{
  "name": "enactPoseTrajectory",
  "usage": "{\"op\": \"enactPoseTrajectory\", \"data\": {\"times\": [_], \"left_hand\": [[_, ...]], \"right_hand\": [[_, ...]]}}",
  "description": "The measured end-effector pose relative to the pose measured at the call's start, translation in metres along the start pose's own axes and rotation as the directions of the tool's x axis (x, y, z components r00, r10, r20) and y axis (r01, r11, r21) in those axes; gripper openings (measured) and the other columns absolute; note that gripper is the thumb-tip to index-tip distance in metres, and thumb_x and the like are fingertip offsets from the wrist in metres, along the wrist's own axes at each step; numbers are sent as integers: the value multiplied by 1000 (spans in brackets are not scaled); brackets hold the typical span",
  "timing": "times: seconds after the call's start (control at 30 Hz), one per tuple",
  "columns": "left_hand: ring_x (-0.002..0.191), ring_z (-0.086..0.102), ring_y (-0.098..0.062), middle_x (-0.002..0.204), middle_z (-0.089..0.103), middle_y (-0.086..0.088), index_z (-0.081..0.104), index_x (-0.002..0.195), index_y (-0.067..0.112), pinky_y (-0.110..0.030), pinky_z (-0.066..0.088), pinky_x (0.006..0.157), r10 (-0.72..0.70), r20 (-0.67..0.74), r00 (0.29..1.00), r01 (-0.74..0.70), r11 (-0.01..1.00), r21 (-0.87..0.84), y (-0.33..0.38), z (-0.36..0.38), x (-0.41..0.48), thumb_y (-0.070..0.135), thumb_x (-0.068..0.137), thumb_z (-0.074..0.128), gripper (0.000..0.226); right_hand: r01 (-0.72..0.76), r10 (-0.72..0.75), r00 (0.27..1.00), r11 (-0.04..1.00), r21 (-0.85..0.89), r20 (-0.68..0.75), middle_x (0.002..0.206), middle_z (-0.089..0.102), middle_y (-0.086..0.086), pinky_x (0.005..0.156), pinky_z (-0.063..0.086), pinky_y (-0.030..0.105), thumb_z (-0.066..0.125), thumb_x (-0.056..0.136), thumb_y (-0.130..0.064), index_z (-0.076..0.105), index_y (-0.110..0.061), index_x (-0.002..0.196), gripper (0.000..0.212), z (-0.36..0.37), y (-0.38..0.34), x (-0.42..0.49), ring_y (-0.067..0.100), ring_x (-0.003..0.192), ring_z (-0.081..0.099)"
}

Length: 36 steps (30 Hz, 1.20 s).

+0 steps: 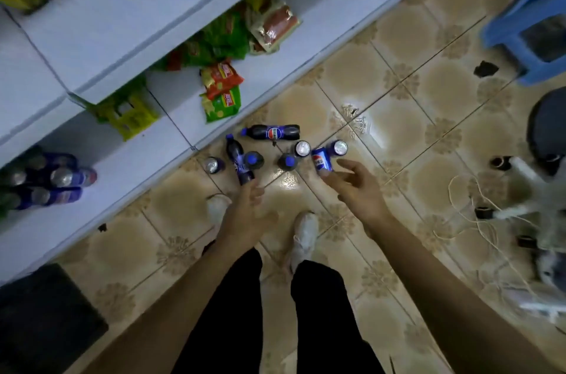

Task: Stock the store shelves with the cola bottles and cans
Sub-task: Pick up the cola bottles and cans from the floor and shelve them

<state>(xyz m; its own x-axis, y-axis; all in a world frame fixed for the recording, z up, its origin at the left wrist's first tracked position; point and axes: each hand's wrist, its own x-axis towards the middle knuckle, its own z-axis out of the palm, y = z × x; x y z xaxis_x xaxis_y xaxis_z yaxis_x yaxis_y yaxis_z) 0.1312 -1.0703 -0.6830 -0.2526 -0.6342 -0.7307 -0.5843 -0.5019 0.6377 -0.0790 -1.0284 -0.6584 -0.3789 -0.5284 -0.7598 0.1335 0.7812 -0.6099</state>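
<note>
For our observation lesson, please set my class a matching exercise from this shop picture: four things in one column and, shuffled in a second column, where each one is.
Column A
1. stool
2. cluster of cans
3. green snack packet
4. lying bottle with its label showing

Column B
a. on the floor, close to the shelf base
b. on the bottom shelf, far left
c. top right corner of the picture
d. on the bottom shelf, next to an orange packet

Pairs: 1-c, 2-b, 3-d, 4-a
</note>
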Motion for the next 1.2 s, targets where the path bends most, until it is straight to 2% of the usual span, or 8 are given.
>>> {"op": "enactPoseTrajectory", "data": {"times": [0.2, 0.43, 0.63, 0.77, 0.87, 1.0, 1.1, 1.2], "left_hand": [[125, 47, -23, 141, 44, -8, 28, 146, 13, -37, 43, 101, -143, 124, 982, 126, 983, 136, -77, 40, 142, 10, 79, 75, 82], [135, 36, -21, 147, 35, -5, 16, 150, 13, -25, 31, 103, -18, 236, 972, -30, 980, 196, -150, 85, 279, 8, 75, 77, 97], [127, 45, -20, 141, 43, -3, 21, 150, 21, -44, 41, 106, -40, 288, 957, 15, 996, 88, -195, 104, 332, -3, 75, 71, 94], [128, 42, -19, 148, 36, -2, 12, 150, 25, -34, 39, 99, -106, 285, 953, 49, 978, 202, -196, 101, 310, 6, 75, 75, 99], [129, 42, -17, 145, 41, 0, 22, 148, 20, -27, 38, 96, -31, 243, 969, -22, 977, 212, -173, 92, 272, 10, 73, 78, 94], [124, 50, -18, 135, 53, -3, 41, 139, 14, -36, 45, 97, 25, 207, 978, -82, 959, 273, -122, 70, 208, 20, 67, 85, 85], [107, 58, -24, 117, 62, -4, 53, 121, 13, -44, 50, 85, 121, 166, 979, -179, 900, 397, -77, 49, 148, 32, 66, 84, 66], [95, 64, -18, 106, 68, 0, 58, 114, 18, -39, 53, 79, 129, 214, 968, -203, 906, 372, -29, 25, 85, 52, 58, 77, 68]], "right_hand": [[82, -50, 994, 925, -371, 96, 133, 49, -5, 88, 48, 33, 84, 70, -40, 41, -22, 140, 84, 36, 75, 132, 16, 118, 51], [227, -152, 974, 691, -687, 170, 147, 38, 12, 92, 41, 32, 85, 69, -33, 21, -23, 151, 105, 92, 153, 257, 30, 125, 46], [317, -279, 945, 658, -683, 169, 132, 52, 10, 90, 43, 35, 77, 78, -26, 46, -19, 138, 68, 127, 189, 313, 31, 115, 53], [293, -286, 952, 754, -588, 107, 118, 62, 2, 79, 37, 18, 78, 77, -27, 56, -21, 127, 55, 112, 185, 301, 18, 102, 57], [196, -181, 980, 858, -475, 78, 102, 58, -14, 66, 33, 5, 82, 72, -34, 60, -27, 120, 53, 85, 155, 265, 7, 90, 52], [83, -11, 974, 948, -306, 228, 98, 69, -6, 72, 58, 30, 83, 67, -36, 67, -29, 104, 41, 38, 82, 196, 19, 83, 69], [-15, 112, 930, 963, -267, 350, 87, 76, 4, 60, 60, 30, 82, 52, -49, 71, -25, 95, 50, 2, 20, 144, 22, 73, 73], [-88, 196, 889, 960, -265, 414, 97, 75, 6, 62, 58, 31, 77, 60, -51, 65, -21, 112, 61, -25, -29, 101, 29, 79, 74]]}}
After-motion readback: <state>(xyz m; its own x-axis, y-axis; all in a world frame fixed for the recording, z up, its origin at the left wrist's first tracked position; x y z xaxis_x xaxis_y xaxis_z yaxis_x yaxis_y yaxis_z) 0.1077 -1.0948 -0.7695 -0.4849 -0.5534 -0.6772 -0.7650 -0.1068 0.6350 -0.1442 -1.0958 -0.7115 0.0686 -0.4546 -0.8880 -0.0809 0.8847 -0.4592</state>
